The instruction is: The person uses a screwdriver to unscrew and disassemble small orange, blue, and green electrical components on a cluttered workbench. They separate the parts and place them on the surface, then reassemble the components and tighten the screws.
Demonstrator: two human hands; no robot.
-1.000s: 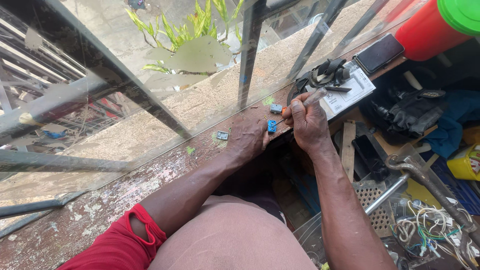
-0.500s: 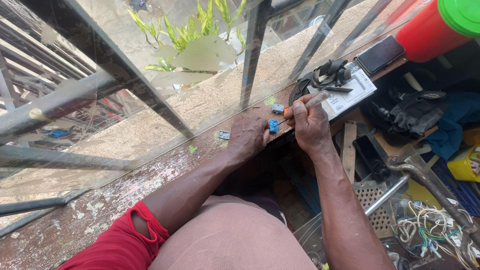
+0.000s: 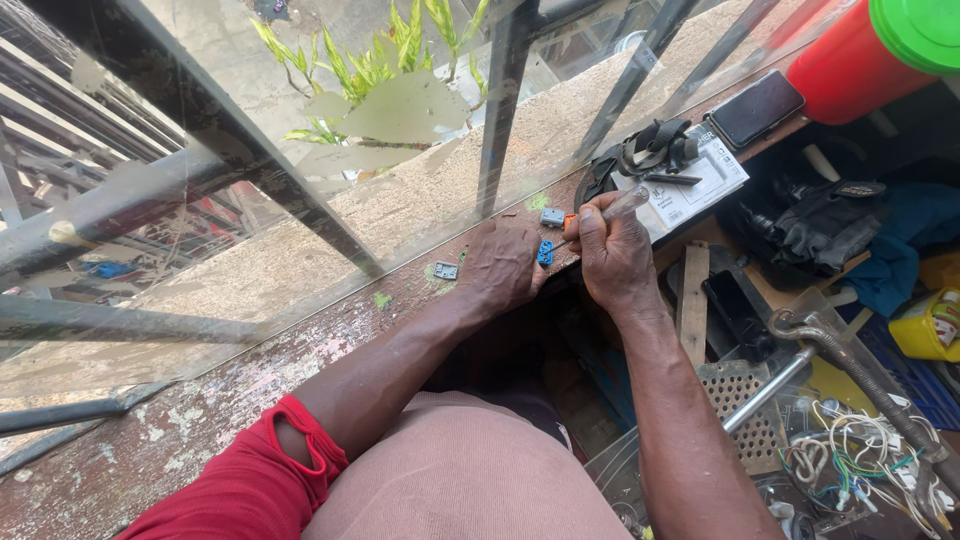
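Right-hand grip point(image 3: 612, 250) fisted around screwdriver point(image 3: 612, 208)

Head view, steeply down, close.

The right hand point(image 3: 615, 250) has eased a touch closer to the left hand point(image 3: 503, 265). The screwdriver point(image 3: 610, 212) tilts slightly lower now, tip at the blue connector point(image 3: 545, 252).

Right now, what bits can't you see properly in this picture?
- Blue part, head view: too small, half covered by the left hand.
- Screwdriver tip: hidden behind the right hand.
- Red container: cut off by the top edge.
- Wires: tangled, ends unclear.
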